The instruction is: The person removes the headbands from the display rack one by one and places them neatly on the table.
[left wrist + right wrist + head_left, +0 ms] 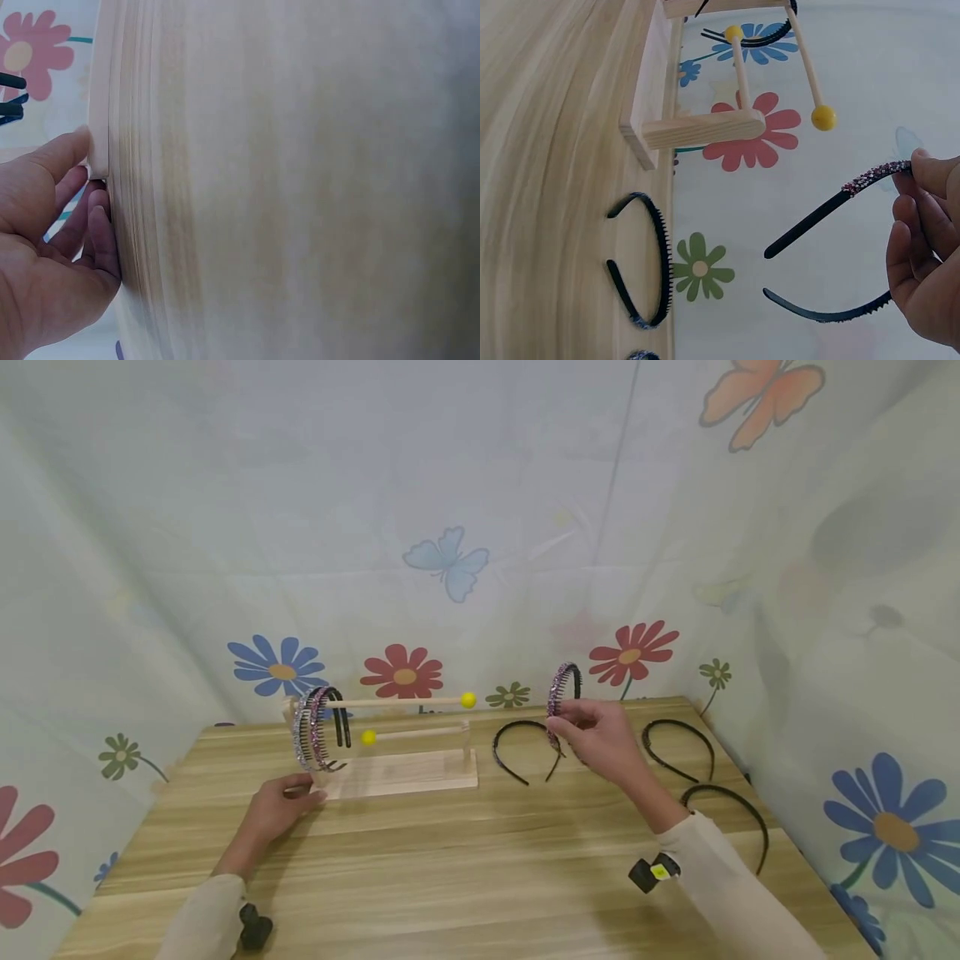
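My right hand (600, 739) pinches a pink glitter headband (556, 693) between thumb and fingers, raised over the table. In the right wrist view its two black ends point away from the hand, toward the stand side. A wooden headband stand (405, 777) has two rods tipped with yellow balls. Around the left part of its upper rod hang a silver glitter headband (301, 735) and a pink one (317, 731). My left hand (277, 810) holds the left front corner of the stand's base, thumb on one side and fingers bent at the end, as the left wrist view shows.
On the wood-grain table (450, 877), a dark headband (525, 723) lies between stand and right hand. Two more, a back one (678, 721) and a front one (763, 835), lie at the right, the front one partly behind my forearm. A flowered cloth (525, 610) hangs behind.
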Available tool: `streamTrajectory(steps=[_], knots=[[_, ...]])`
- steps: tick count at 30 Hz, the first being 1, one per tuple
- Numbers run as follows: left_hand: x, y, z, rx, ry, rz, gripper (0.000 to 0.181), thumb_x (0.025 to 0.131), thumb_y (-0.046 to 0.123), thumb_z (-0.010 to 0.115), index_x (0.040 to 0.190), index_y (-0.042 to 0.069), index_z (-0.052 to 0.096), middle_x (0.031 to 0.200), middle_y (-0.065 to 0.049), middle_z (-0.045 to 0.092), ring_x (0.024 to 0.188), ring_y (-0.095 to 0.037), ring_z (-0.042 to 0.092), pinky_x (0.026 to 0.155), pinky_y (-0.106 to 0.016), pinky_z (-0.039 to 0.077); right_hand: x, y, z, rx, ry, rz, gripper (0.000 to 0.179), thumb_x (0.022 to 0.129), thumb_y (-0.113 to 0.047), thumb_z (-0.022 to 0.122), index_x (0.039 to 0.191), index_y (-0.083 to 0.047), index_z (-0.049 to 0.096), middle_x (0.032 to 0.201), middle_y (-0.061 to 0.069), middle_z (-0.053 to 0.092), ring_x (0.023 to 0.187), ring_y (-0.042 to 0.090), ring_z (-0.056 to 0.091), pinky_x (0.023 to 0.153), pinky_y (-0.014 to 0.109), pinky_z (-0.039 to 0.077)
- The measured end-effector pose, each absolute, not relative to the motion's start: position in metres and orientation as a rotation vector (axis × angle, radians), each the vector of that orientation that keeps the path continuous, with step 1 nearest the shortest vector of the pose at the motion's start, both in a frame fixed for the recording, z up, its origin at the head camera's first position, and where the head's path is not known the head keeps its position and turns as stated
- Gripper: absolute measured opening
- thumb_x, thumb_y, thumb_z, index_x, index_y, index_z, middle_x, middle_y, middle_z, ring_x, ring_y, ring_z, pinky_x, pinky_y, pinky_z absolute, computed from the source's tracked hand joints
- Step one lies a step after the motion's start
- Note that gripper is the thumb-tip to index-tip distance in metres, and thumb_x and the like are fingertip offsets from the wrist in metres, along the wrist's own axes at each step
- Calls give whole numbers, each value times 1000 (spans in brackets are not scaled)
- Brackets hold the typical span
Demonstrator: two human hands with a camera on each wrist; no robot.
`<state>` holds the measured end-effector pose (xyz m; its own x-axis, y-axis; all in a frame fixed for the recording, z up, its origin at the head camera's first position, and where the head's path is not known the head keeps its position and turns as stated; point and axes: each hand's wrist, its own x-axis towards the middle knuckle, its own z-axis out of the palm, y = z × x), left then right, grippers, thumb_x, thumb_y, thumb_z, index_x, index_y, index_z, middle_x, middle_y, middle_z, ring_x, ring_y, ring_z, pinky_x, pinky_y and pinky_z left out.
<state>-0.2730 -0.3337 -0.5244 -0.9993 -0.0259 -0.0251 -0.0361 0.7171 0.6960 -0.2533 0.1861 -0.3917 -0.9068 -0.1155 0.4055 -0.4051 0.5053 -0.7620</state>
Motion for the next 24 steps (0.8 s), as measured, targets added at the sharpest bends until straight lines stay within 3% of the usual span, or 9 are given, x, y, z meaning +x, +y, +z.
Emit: streamTrajectory(steps=[12, 24], knots=[[-273, -335, -525, -38, 2907, 1179, 61, 96, 38, 73, 135, -7, 61, 134, -29, 62, 121, -46, 62, 98, -57, 51, -246, 205, -414, 346, -2478, 1330, 36, 91, -33, 80, 115, -6, 78, 97, 9, 78, 81, 17, 70, 63, 26, 55], [-275, -336, -528, -42, 2900, 1190, 60, 97, 37, 72, 136, -6, 60, 135, -29, 62, 122, -46, 61, 99, -57, 51, -238, 223, -438, 250, -2573, 1311, 38, 91, -35, 80, 112, -4, 78, 97, 8, 78, 84, 17, 71, 66, 26, 57]])
